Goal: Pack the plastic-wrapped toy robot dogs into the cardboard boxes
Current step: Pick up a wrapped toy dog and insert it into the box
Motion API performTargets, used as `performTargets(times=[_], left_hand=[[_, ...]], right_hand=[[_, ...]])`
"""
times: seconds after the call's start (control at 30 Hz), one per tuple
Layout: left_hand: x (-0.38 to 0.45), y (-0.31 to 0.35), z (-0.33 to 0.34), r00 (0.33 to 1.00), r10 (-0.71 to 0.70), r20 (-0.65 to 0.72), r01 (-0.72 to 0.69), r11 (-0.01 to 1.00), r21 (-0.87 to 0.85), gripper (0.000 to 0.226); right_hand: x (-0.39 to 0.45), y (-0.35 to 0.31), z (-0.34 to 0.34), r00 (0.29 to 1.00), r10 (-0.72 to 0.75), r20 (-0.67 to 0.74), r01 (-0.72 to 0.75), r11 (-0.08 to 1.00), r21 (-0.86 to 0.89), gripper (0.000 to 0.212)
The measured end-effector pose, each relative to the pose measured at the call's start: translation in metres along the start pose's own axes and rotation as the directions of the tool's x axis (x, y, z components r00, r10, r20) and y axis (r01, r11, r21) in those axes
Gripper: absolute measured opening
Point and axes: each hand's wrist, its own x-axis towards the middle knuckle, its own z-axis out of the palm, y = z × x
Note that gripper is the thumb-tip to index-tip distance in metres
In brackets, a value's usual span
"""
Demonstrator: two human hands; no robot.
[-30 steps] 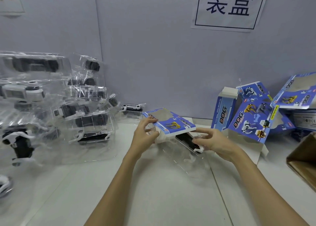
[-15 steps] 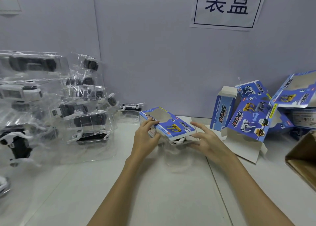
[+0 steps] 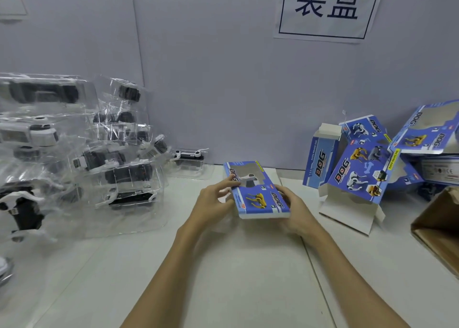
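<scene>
A blue cardboard box [image 3: 258, 196] printed with a yellow dog lies flat between my hands at the table's middle. Through its cut-out window a white and black toy dog [image 3: 248, 179] shows inside. My left hand [image 3: 213, 201] holds the box's left edge, thumb on top near the window. On the box's right side and near corner, my right hand [image 3: 293, 211] is gripping it. A heap of plastic-wrapped toy dogs [image 3: 82, 158] fills the left of the table. One more wrapped dog [image 3: 190, 156] sits alone against the back wall.
Several empty blue boxes [image 3: 357, 168] stand and lean in a pile at the right, some with open flaps. A brown carton [image 3: 437, 230] pokes in at the right edge. A grey wall with a paper sign [image 3: 325, 7] closes the back.
The wrapped dog that stuck out of the box's near end has slid fully inside. The box has turned and settled between both hands, and my right hand now wraps its right side.
</scene>
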Motion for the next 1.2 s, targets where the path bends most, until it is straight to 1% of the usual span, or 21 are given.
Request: performTargets(times=[0.07,0.13,0.2,0.23,0.27,0.33,0.37,0.4,0.43,0.47,0.53,0.57,0.63,0.67,0.7,0.77,0.83,0.93,1.1,1.17,1.2], left_hand=[[-0.001,0.005,0.003,0.998,0.016,0.064,-0.017,1.0,0.025,0.054],[-0.003,0.011,0.006,0.998,0.028,0.062,-0.03,0.999,0.016,0.053],[-0.004,0.019,0.007,0.998,0.061,0.006,-0.061,0.998,-0.029,0.043],[-0.005,0.023,0.008,0.997,0.076,-0.012,-0.077,0.995,-0.069,0.042],[-0.006,0.028,0.009,0.996,0.091,-0.008,-0.091,0.99,-0.111,0.05],[-0.007,0.033,0.011,0.989,0.139,0.046,-0.132,0.982,-0.137,0.083],[-0.009,0.035,0.013,0.982,0.178,0.069,-0.17,0.98,-0.104,0.097],[-0.01,0.038,0.015,0.973,0.221,0.065,-0.217,0.975,-0.056,0.103],[-0.01,0.041,0.016,0.966,0.259,0.021,-0.259,0.966,-0.009,0.101],[-0.008,0.043,0.016,0.957,0.286,-0.05,-0.286,0.958,0.013,0.094],[-0.005,0.046,0.014,0.939,0.298,-0.173,-0.308,0.951,-0.032,0.079],[-0.004,0.046,0.013,0.937,0.29,-0.196,-0.312,0.946,-0.088,0.075],[-0.005,0.046,0.011,0.95,0.263,-0.168,-0.294,0.934,-0.202,0.067],[-0.007,0.047,0.011,0.961,0.236,-0.142,-0.266,0.931,-0.249,0.064],[-0.008,0.048,0.012,0.971,0.206,-0.122,-0.233,0.931,-0.282,0.062],[-0.011,0.054,0.012,0.979,0.168,-0.115,-0.195,0.937,-0.289,0.059],[-0.011,0.058,0.013,0.976,0.186,-0.114,-0.21,0.939,-0.273,0.056],[-0.012,0.06,0.013,0.976,0.203,-0.084,-0.218,0.942,-0.256,0.05],[-0.01,0.06,0.013,0.974,0.201,-0.105,-0.221,0.945,-0.24,0.034],[-0.008,0.064,0.015,0.975,0.188,-0.122,-0.214,0.942,-0.259,0.032],[-0.005,0.066,0.017,0.976,0.178,-0.126,-0.207,0.937,-0.281,0.032]], right_hand=[[0.005,0.006,0.01,0.98,-0.008,-0.201,0.03,0.994,0.104,0.064],[0.009,0.008,0.013,0.929,0.021,-0.37,0.04,0.987,0.155,0.039],[0.012,0.008,0.012,0.886,0.016,-0.464,0.06,0.987,0.147,0.031],[0.012,0.003,0.013,0.865,0.02,-0.501,0.057,0.989,0.139,0.027],[0.012,-0.003,0.013,0.843,0.023,-0.538,0.055,0.99,0.13,0.029],[0.013,-0.014,0.012,0.802,0.034,-0.596,0.041,0.993,0.112,0.052],[0.012,-0.022,0.01,0.797,0.052,-0.601,0.034,0.991,0.13,0.058],[0.01,-0.03,0.009,0.806,0.061,-0.589,0.043,0.986,0.161,0.057],[0.008,-0.038,0.008,0.824,0.055,-0.564,0.066,0.979,0.193,0.052],[0.006,-0.043,0.007,0.837,0.03,-0.546,0.097,0.975,0.202,0.047],[-0.001,-0.053,0.009,0.839,-0.075,-0.539,0.173,0.976,0.132,0.037],[-0.004,-0.057,0.011,0.837,-0.122,-0.533,0.202,0.975,0.094,0.033],[-0.008,-0.063,0.018,0.849,-0.175,-0.498,0.228,0.972,0.048,0.032],[-0.01,-0.065,0.021,0.86,-0.196,-0.471,0.235,0.972,0.024,0.039],[-0.011,-0.065,0.023,0.871,-0.224,-0.437,0.248,0.969,-0.002,0.05],[-0.012,-0.064,0.025,0.882,-0.289,-0.372,0.3,0.953,-0.028,0.065],[-0.014,-0.064,0.025,0.882,-0.331,-0.335,0.35,0.937,-0.005,0.069],[-0.015,-0.06,0.025,0.885,-0.348,-0.31,0.391,0.916,0.088,0.064],[-0.017,-0.057,0.017,0.869,-0.379,-0.32,0.366,0.925,-0.102,0.037],[-0.016,-0.058,0.011,0.873,-0.379,-0.307,0.35,0.925,-0.147,0.034],[-0.015,-0.059,0.008,0.875,-0.378,-0.303,0.342,0.925,-0.166,0.037]])
